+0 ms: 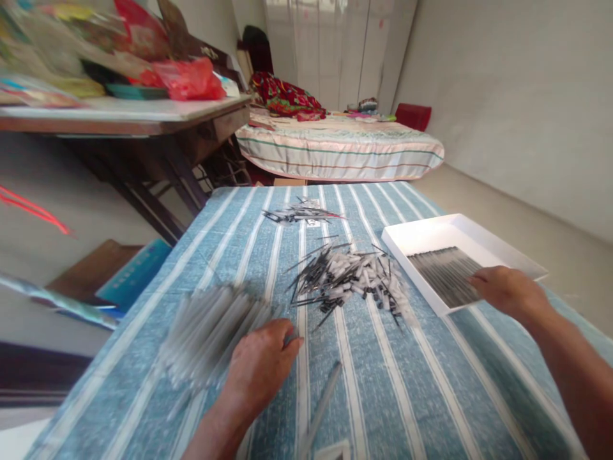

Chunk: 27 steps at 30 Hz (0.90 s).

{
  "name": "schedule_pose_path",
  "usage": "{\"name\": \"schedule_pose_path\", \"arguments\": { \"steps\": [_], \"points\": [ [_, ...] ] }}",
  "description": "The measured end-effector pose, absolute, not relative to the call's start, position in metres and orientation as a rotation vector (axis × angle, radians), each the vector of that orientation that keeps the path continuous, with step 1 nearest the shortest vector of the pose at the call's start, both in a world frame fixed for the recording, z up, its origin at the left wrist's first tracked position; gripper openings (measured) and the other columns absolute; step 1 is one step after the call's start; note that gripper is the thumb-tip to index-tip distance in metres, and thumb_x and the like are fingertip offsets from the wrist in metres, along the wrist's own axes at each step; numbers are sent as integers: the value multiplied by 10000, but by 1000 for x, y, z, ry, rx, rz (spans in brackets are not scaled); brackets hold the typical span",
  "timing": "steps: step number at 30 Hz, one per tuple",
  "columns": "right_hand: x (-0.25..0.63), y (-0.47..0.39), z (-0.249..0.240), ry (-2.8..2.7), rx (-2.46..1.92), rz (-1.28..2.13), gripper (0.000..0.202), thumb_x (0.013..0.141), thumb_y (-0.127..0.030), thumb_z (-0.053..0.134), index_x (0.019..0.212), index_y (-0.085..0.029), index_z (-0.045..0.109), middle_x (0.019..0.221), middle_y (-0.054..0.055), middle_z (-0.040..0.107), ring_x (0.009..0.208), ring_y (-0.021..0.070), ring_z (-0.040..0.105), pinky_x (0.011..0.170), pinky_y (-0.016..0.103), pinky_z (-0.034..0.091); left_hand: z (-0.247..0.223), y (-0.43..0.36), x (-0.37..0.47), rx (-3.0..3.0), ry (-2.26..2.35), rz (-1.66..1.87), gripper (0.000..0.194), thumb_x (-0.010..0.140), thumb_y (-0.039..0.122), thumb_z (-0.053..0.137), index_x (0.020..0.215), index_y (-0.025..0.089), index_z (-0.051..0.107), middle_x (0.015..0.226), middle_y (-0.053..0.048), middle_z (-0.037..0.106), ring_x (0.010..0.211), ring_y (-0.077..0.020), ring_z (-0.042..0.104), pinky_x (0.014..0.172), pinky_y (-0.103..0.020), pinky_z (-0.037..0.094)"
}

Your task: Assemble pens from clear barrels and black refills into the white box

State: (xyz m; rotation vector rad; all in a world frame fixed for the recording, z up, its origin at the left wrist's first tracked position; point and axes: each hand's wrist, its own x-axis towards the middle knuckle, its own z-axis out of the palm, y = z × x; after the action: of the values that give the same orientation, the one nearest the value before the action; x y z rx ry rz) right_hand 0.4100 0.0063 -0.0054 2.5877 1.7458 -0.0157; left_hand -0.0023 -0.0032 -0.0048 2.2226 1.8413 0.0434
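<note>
My left hand (pixel 263 358) is closed with curled fingers beside a blurred heap of grey, translucent slim tubes (pixel 215 332). Whatever it holds, if anything, is hidden. Over on the right, my right hand (pixel 510 291) reaches across the near wall of a shallow white box (pixel 460 227). Its fingers are pressed together at the end of a row of thin dark grey rods (pixel 440 275) inside; I cannot make out what they grip. Between the hands lies a loose pile of thin dark sticks with whitish parts (pixel 349 278). One grey slim stick (pixel 325 402) rests alone near the front.
A smaller heap of dark thin pieces (pixel 301 212) sits at the far end of the blue striped cloth (pixel 239 239). A cluttered desk (pixel 191 112) stands at left, with a red plastic bag (pixel 191 80). Behind is a bed (pixel 335 150).
</note>
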Motion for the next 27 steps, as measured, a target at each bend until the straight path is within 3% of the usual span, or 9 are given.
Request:
{"name": "schedule_pose_path", "arguments": {
  "steps": [2, 5, 9, 14, 20, 27],
  "points": [
    [390, -1, 2, 1826, 2565, -54, 340, 842, -386, 416, 757, -197, 686, 737, 115, 667, 642, 226, 600, 544, 303, 354, -4, -4, -2, 2217, 1869, -16, 183, 788, 317, 451, 715, 203, 574, 714, -52, 662, 699, -245, 623, 555, -292, 316],
    [352, -11, 7, 2160, 2572, -180, 270, 825, -357, 446, 754, -221, 669, 759, 44, 671, 670, 192, 595, 591, 277, 382, -2, -6, -2, 2201, 1909, -102, 180, 777, 321, 460, 705, 199, 571, 745, -71, 669, 730, -267, 630, 566, -300, 335],
    [299, -18, 1, 2549, 2387, -473, 309, 836, -370, 436, 686, -207, 650, 660, 13, 635, 605, 156, 562, 582, 251, 383, -3, -7, -3, 2223, 1913, -141, 175, 770, 281, 461, 692, 186, 585, 774, -95, 663, 747, -281, 634, 595, -311, 364],
    [244, -13, -13, 2595, 2206, -700, 239, 834, -314, 456, 747, -209, 653, 600, -13, 615, 568, 135, 555, 542, 221, 361, -7, -8, -1, 2254, 1839, -103, 190, 766, 185, 423, 629, 189, 555, 730, -77, 629, 699, -242, 620, 581, -288, 344],
    [198, 2, -18, 2682, 1884, -450, 199, 846, -226, 435, 835, -218, 634, 692, 11, 672, 679, 148, 627, 589, 218, 363, -3, -8, 0, 2121, 1823, 239, 135, 756, 209, 450, 621, 209, 458, 602, 6, 540, 555, -155, 519, 530, -252, 301],
    [170, 15, -18, 2727, 1363, 12, 182, 808, -85, 438, 825, -143, 609, 710, 84, 685, 672, 207, 642, 562, 252, 388, -3, -7, -2, 1945, 1706, 454, 160, 762, 263, 449, 610, 214, 458, 536, 40, 464, 531, -141, 475, 531, -252, 320]
  ]
}}
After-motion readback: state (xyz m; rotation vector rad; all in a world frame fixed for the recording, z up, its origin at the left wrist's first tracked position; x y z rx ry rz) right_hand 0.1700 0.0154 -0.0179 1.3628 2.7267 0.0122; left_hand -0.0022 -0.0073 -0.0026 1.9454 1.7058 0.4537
